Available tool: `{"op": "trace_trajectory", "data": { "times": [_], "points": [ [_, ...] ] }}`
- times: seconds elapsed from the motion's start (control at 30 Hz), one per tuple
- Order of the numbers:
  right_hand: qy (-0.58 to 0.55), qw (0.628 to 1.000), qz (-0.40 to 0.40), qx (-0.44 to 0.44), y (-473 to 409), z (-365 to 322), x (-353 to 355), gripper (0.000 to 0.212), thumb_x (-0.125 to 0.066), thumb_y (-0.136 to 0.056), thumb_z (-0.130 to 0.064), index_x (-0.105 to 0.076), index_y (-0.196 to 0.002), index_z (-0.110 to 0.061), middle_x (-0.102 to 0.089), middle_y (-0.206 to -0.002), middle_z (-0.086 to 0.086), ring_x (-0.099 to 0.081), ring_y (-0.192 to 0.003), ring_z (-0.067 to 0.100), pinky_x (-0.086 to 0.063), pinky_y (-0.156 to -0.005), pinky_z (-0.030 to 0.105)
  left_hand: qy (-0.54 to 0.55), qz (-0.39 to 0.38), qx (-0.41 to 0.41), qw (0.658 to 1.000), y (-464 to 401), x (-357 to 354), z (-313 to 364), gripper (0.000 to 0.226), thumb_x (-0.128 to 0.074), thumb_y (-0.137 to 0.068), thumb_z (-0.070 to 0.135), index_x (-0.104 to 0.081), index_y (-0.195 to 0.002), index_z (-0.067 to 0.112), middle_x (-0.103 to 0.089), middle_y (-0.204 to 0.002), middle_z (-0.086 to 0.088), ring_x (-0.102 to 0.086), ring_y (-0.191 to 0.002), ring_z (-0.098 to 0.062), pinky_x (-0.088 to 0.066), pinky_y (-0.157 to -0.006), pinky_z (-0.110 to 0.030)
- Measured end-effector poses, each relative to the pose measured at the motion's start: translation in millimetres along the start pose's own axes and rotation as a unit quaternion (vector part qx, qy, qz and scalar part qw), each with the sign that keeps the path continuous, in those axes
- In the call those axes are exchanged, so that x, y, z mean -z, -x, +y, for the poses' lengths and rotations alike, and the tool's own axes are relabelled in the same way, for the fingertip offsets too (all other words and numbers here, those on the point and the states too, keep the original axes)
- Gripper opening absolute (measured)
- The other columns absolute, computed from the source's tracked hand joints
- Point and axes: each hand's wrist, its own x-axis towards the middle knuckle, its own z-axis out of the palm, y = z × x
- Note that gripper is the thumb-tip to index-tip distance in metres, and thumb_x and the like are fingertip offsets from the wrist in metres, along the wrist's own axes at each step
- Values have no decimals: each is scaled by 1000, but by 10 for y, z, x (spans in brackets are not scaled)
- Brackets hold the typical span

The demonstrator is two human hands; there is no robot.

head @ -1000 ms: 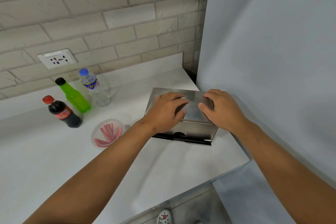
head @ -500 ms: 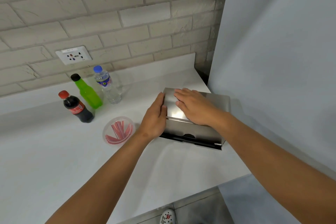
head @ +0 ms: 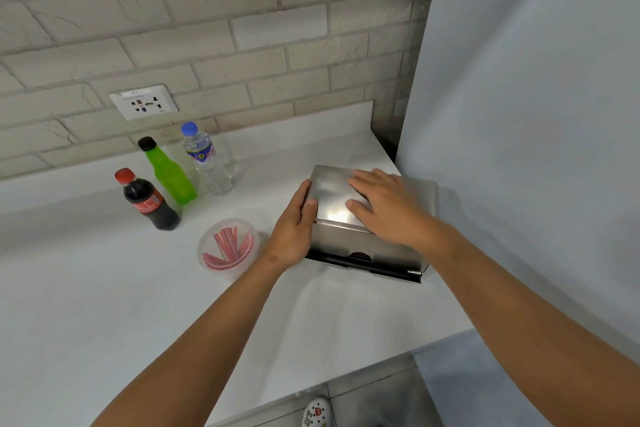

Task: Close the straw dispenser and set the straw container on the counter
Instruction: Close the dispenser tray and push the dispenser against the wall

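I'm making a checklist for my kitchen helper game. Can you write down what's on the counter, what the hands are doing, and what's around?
Surface: white counter, looks clean.
Job's things: metal straw dispenser with lid down; clear cup of red straws standing on the counter beside it.
Clutter: cola bottle, green bottle, water bottle, all upright near the wall.
Hands: left hand flat against the dispenser's left side; right hand flat on the lid; neither grips anything.
Cables: nothing seen.
Surroundings: brick wall with a socket, grey panel on the right, a shoe below.
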Motion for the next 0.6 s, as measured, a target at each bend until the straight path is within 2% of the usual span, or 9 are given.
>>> {"op": "trace_trajectory", "data": {
  "times": [0.07,0.1,0.17,0.23,0.3,0.37,0.5,0.53,0.6],
  "points": [
    [8,998,18,-52,182,81,-10,54,-47,-105,-50,-46,-152,-22,-34,-167,4,-21,-155,36,-17,-121,46,4,8,1,1000,3,1,-11,54,-38,-113,38,-27,-164,25,-38,-147,33,-37,-118,37,-25,-90,12],
    [5,995,35,-90,276,122,-11,59,-48,-103,-53,-44,-153,-23,-28,-170,7,-16,-157,38,-15,-122,48,3,8,7,1000,4,-1,-6,54,-38,-113,38,-27,-164,24,-37,-149,31,-37,-120,34,-25,-90,12],
    [-26,981,72,-178,450,183,-19,72,-52,-99,-59,-36,-158,-23,-16,-173,11,-9,-159,40,-13,-124,52,1,6,21,1000,9,1,14,55,-38,-113,39,-25,-165,24,-36,-158,21,-34,-134,15,-24,-91,12],
    [-103,962,93,-237,608,234,-63,84,-57,-96,-61,-26,-162,-19,-10,-174,13,-11,-159,39,-19,-126,53,2,7,28,1000,24,3,25,56,-38,-113,39,-25,-165,23,-35,-164,13,-34,-140,4,-26,-97,8],
    [-232,936,104,-245,741,277,-130,90,-64,-94,-57,-19,-164,-20,-16,-171,10,-26,-155,32,-32,-123,49,7,6,29,1000,64,-9,33,56,-37,-113,40,-26,-165,24,-35,-166,10,-37,-146,-5,-30,-116,-12],
    [-308,913,118,-240,836,297,-191,95,-68,-93,-53,-12,-165,-25,-23,-169,3,-34,-152,25,-36,-121,43,15,6,38,999,130,-29,29,56,-38,-112,41,-26,-165,25,-38,-165,9,-40,-149,-11,-30,-125,-33],
    [-338,904,127,-228,931,363,-222,96,-71,-90,-55,-15,-164,-31,-34,-166,-6,-40,-149,18,-38,-120,37,23,35,53,998,353,-126,26,57,-40,-111,43,-27,-164,27,-40,-163,11,-41,-149,-14,-31,-125,-38],
    [-351,900,128,-224,960,397,-224,92,-72,-89,-55,-20,-162,-33,-44,-159,-12,-47,-143,14,-44,-115,30,25,44,55,997,424,-160,32,57,-40,-111,43,-28,-164,27,-42,-163,9,-43,-148,-16,-31,-125,-41],
    [-358,902,130,-202,1042,447,-224,84,-74,-87,-57,-29,-155,-38,-55,-138,-29,-57,-124,-3,-49,-97,9,23,63,59,996,584,-234,52,57,-39,-110,43,-27,-164,28,-47,-161,3,-46,-146,-21,-34,-123,-45]
  ]
}}
